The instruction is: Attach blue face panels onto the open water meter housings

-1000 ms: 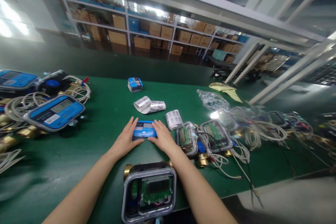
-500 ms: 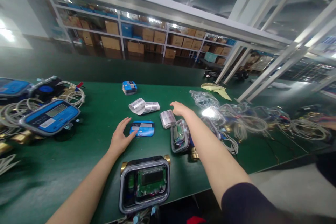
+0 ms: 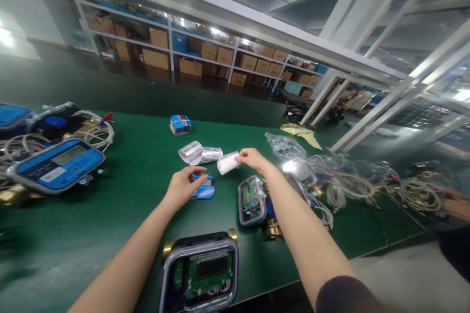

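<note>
My right hand [image 3: 253,159] pinches the edge of a short curled strip of labels [image 3: 227,163], its pale side facing me and lifted off the table. Over a blue faceplate [image 3: 205,190] hovers my left hand [image 3: 183,186], thumb and fingers apart, hiding part of the plate; whether it touches is unclear. Just beyond lies another curled strip of silvery labels [image 3: 191,152]. Nearest me sits a meter [image 3: 200,274] with a clear window, a green circuit board and brass ends. A second open-faced meter [image 3: 252,200] rests under my right forearm.
Finished-looking blue meters [image 3: 60,164] with coiled cables crowd the left. A banded stack of blue plates [image 3: 180,124] stands farther back. To the right are a clear plastic bag [image 3: 284,146], a yellow cloth [image 3: 301,134] and several cabled meters. Another person's hand [image 3: 455,203] shows at the right edge.
My right hand has taken hold of the nearer label strip, raising and turning it leftward. My left hand has moved right, farther over the blue faceplate.
</note>
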A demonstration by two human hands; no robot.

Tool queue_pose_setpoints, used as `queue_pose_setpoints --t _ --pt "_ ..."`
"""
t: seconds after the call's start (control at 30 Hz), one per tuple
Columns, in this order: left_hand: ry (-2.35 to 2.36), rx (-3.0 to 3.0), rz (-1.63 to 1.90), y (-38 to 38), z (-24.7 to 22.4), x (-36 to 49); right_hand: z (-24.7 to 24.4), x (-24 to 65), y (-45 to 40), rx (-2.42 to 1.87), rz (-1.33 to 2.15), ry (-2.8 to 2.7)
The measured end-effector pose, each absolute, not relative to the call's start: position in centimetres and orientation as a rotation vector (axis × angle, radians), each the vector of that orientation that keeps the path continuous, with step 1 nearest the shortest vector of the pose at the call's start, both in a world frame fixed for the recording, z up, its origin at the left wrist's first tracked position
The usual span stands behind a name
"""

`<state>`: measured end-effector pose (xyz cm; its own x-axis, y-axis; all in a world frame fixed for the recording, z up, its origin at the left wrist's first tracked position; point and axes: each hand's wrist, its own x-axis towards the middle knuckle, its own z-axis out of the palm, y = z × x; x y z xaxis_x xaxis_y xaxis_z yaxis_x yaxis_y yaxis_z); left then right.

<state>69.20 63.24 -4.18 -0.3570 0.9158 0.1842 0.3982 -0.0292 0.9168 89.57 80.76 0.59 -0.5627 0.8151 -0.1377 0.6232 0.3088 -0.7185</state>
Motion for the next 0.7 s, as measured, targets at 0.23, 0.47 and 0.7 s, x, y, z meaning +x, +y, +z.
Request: queue_pose_setpoints --t 0.23,0.47,0.7 --pt "1.523 1.125 1.353 66.1 -4.4 70.4 1.5 88.7 77.4 -1.057 1.241 -2.238" --pt "1.33 0.887 1.416 66.6 -5.9 70.9 2.5 88.7 76.5 -0.983 1.205 -2.412" --pt "1.297 0.84 1.441 67.0 -6.2 71.1 3.0 89.0 76.1 -1.034 1.041 -2.382"
